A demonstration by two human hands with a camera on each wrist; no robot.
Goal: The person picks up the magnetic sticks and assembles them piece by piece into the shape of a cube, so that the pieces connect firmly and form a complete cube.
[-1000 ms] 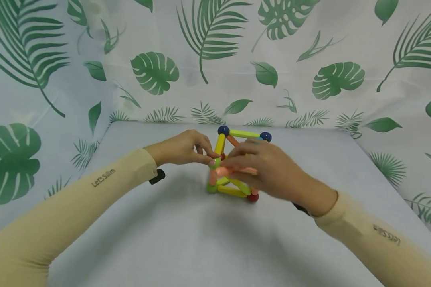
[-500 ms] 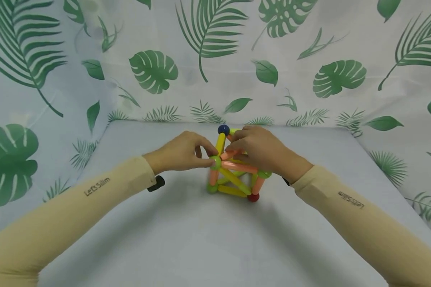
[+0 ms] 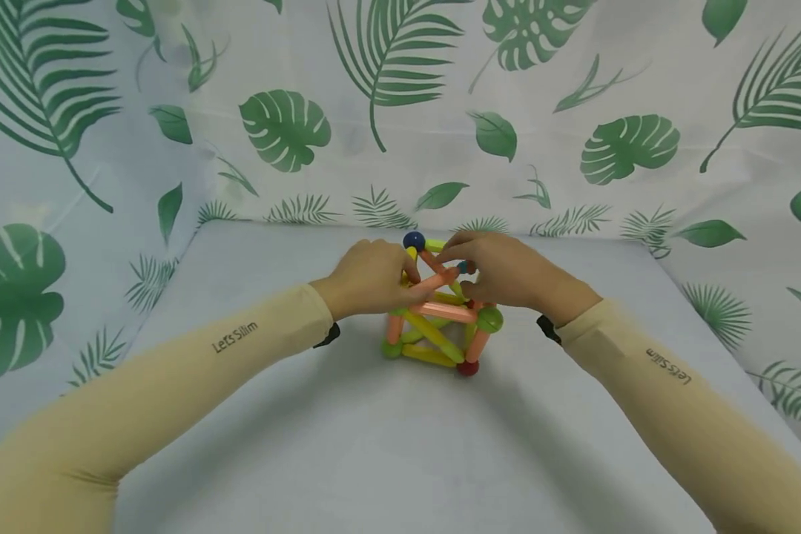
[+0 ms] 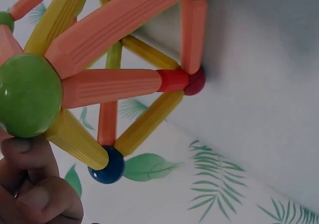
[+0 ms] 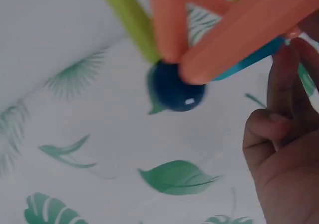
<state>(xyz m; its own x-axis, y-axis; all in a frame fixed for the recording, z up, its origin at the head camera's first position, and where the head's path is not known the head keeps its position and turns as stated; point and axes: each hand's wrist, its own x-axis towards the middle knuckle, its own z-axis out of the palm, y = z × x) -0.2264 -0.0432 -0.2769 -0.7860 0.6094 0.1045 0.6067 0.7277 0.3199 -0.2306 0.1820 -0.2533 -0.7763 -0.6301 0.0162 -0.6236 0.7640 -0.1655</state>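
A frame of magnetic sticks and balls (image 3: 434, 337) stands on the white cloth. My left hand (image 3: 372, 278) holds its near upper left corner, where fingertips (image 4: 30, 152) touch a green ball (image 4: 30, 94). From that corner an orange stick (image 3: 434, 283) slants up towards my right hand (image 3: 507, 271), whose thumb and fingers close about its raised end; the exact contact is partly hidden. In the right wrist view these fingers (image 5: 284, 69) are beside a light blue stick (image 5: 249, 59) joined to a dark blue ball (image 5: 179, 87).
Another dark blue ball (image 3: 414, 241) tops the frame's far left corner. A red ball (image 3: 467, 367) and a green ball (image 3: 391, 347) rest on the cloth (image 3: 374, 445). A leaf-printed backdrop (image 3: 434, 111) rises behind and at the sides.
My left hand has shifted right over the green corner ball. My right hand, which came across from the near side, has drawn slightly right, exposing the slanted orange stick.
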